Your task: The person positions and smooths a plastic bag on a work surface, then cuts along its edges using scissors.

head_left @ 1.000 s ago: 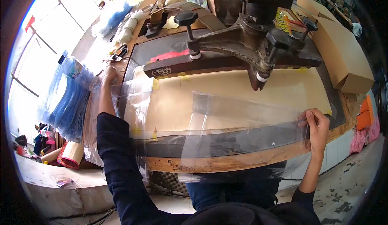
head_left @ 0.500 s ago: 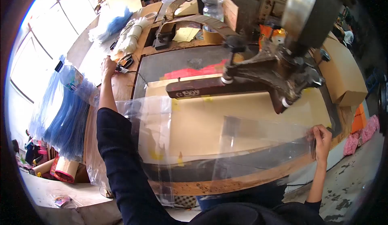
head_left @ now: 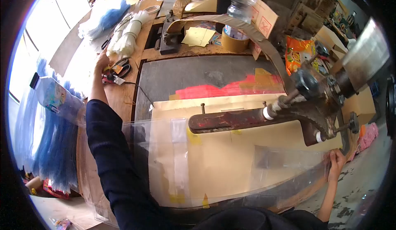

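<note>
Shifted beyond the black-handled scissors [head_left: 129, 67], the left hand [head_left: 100, 62] is reaching beside white bundles [head_left: 131, 34], its grip unclear, while the right hand [head_left: 337, 160] is pinching clear plastic film [head_left: 272, 164] over tan paper [head_left: 227, 151], light tension best keeping it smooth.

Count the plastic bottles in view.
2. The tilted bottle is by the blue strands, at the left; the upright bottle is at the tape roll, beyond the grey board. Others may be hidden in the background clutter.

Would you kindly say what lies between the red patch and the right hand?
The head view shows the dark metal frame, tan sheet and clear plastic there.
</note>
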`<state>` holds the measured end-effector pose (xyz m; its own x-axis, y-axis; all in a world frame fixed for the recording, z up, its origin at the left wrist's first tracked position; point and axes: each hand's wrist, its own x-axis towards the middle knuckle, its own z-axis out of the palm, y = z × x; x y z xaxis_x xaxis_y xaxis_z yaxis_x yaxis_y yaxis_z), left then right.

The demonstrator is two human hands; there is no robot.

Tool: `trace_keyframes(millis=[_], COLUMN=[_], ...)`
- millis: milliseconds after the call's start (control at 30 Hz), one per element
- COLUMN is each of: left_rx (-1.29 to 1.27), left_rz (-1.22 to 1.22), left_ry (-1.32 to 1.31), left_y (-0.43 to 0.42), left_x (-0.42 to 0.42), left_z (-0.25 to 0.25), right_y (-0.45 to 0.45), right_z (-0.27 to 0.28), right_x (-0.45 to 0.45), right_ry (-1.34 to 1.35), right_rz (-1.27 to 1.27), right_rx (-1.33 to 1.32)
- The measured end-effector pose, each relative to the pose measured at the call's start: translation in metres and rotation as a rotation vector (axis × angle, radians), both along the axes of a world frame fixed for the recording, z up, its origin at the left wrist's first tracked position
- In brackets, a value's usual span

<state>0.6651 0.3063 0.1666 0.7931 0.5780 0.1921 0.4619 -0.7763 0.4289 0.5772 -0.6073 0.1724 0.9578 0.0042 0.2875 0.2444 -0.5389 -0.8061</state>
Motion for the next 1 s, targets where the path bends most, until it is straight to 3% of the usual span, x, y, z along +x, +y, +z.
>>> trace_keyframes(millis=[200, 300, 567, 700, 767, 867, 900, 1000], left_rx=[0.139, 0.28, 0.216, 0.137, 0.441, 0.296, 0.175, -0.14], left_rz=[-0.017, 0.299, 0.328, 0.589, 0.595, 0.764, 0.886, 0.946], left_ry=[0.064, 0.069, 0.148, -0.206, -0.217, -0.453, -0.669, -0.7], left_y=[0.017, 0.017, 0.022, -0.026, -0.037, -0.05, -0.071, -0.095], left_x=[0.009, 0.018, -0.029, -0.039, -0.04, -0.026, -0.019, -0.021], left_z=[-0.007, -0.009, 0.009, 0.04, 0.057, 0.077, 0.087, 0.13], right_y=[0.01, 0.006, 0.02, 0.031, 0.029, 0.03, 0.04, 0.03], right_z=[0.004, 0.007, 0.013, 0.018, 0.015, 0.013, 0.02, 0.01], right_x=[0.0, -0.004, -0.006, -0.005, -0.002, 0.0, -0.003, 0.002], right_ry=[-0.055, 0.009, 0.042, 0.035, 0.076, 0.048, 0.067, 0.017], right_rz=[-0.024, 0.0, 0.034, 0.03, 0.044, 0.092, 0.095, 0.067], right_rx=[-0.032, 0.001, 0.086, 0.072, 0.111, 0.118, 0.151, 0.02])
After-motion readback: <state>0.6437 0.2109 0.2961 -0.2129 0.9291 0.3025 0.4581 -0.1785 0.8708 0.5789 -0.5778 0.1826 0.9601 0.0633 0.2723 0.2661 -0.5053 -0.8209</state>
